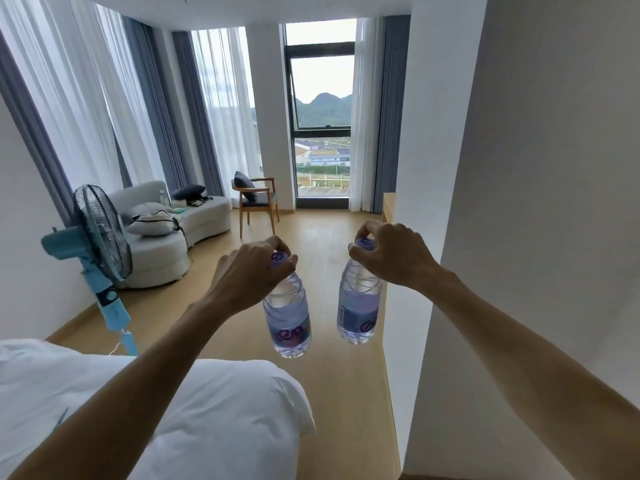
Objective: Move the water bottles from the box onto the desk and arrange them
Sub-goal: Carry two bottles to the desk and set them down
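Pale wood floor point(325, 237) runs ahead of us, the white bed point(214, 403) at our left and a light wooden desk edge point(388, 206) past the wall corner. No box shows. Our left hand point(247, 271) pinches one water bottle point(289, 320) by its purple cap; our right hand point(393, 256) pinches the other bottle point(358, 306) likewise. Both hang in mid-air, so we should walk steadily, keeping the caps firmly pinched and the bottles from swinging.

Two water bottles point(287, 317) point(358, 306) (one per hand), two hands point(242, 271) point(394, 254). One fan point(100, 233), one sofa point(162, 237), one wooden chair point(258, 202), one bed point(225, 410).
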A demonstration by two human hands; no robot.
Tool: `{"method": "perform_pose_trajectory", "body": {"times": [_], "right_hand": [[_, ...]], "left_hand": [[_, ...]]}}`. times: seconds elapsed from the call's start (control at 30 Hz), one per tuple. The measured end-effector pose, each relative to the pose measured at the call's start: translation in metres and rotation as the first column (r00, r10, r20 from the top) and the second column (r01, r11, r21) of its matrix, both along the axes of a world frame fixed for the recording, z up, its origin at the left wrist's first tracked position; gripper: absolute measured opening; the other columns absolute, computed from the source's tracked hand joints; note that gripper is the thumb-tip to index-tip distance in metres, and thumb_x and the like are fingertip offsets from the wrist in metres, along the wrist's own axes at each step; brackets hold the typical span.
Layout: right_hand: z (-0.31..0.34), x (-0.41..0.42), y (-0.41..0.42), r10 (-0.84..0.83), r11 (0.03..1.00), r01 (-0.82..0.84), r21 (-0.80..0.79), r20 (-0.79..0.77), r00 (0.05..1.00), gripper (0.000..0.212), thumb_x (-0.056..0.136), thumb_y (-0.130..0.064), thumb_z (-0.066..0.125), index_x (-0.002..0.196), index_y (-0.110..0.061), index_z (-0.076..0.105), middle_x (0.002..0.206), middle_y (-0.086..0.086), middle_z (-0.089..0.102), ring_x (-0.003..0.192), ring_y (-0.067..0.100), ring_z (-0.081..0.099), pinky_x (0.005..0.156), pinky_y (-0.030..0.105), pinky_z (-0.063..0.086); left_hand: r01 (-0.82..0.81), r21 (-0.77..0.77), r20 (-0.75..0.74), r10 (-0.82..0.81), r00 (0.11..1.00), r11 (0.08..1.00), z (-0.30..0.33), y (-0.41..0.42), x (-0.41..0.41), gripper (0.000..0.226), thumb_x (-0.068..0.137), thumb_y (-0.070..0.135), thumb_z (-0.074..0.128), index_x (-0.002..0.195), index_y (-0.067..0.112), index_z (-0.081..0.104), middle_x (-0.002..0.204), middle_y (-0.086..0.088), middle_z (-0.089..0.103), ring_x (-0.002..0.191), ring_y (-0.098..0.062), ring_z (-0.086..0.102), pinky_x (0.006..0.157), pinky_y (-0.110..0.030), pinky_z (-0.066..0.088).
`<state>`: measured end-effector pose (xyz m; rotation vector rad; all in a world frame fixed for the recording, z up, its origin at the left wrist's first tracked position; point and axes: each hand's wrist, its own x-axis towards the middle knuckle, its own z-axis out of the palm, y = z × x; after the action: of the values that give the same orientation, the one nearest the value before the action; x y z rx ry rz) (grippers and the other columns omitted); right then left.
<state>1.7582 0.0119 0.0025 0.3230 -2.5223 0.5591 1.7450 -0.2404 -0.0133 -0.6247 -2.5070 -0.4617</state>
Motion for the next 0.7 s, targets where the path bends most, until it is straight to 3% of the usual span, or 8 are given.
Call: {"method": "perform_pose_trajectory", "body": {"times": [0.3,0.5,0.6,0.7], "right_hand": [[-0.022,-0.204,0.018,0.076,0.997,-0.076,0.008,0.024,0.997,0.03,0.086,-0.036,0.065,0.098,-0.009,0.068,0.087,0.003,0.072,0.065,0.018,0.06,0.058,0.023,0.047],[-0.017,-0.342,0.031,0.118,0.992,-0.12,0.032,0.063,0.991,0.03,0.086,-0.037,0.065,0.099,-0.01,0.067,0.088,0.005,0.072,0.065,0.021,0.064,0.052,0.021,0.046],[-0.019,-0.4,0.036,0.113,0.993,-0.114,0.022,0.046,0.992,0.031,0.086,-0.037,0.066,0.1,-0.01,0.067,0.087,0.005,0.071,0.06,0.017,0.059,0.048,0.016,0.035],[-0.021,-0.458,0.043,0.088,0.996,-0.088,0.002,0.037,0.995,0.031,0.086,-0.038,0.065,0.1,-0.011,0.067,0.085,0.004,0.069,0.06,0.017,0.057,0.048,0.017,0.033]], "left_hand": [[-0.001,-0.013,0.028,0.002,1.0,1.0,-0.013,0.022,-0.19,0.028,0.095,0.046,0.052,0.103,0.02,0.06,0.083,0.007,0.059,0.061,0.005,0.05,0.049,-0.013,0.03],[-0.067,0.014,0.075,0.065,0.995,0.998,-0.002,0.037,-0.307,0.018,0.094,0.048,0.051,0.095,0.03,0.053,0.083,0.007,0.061,0.063,0.001,0.051,0.05,-0.016,0.03],[-0.079,0.024,0.081,0.077,0.994,0.997,0.002,0.043,-0.359,0.02,0.093,0.049,0.051,0.096,0.029,0.055,0.085,0.007,0.061,0.068,-0.009,0.056,0.051,-0.017,0.031],[-0.092,0.038,0.07,0.089,0.994,0.995,0.003,0.05,-0.415,0.025,0.093,0.049,0.05,0.097,0.026,0.059,0.086,0.006,0.062,0.072,-0.013,0.058,0.052,-0.018,0.033]]}}
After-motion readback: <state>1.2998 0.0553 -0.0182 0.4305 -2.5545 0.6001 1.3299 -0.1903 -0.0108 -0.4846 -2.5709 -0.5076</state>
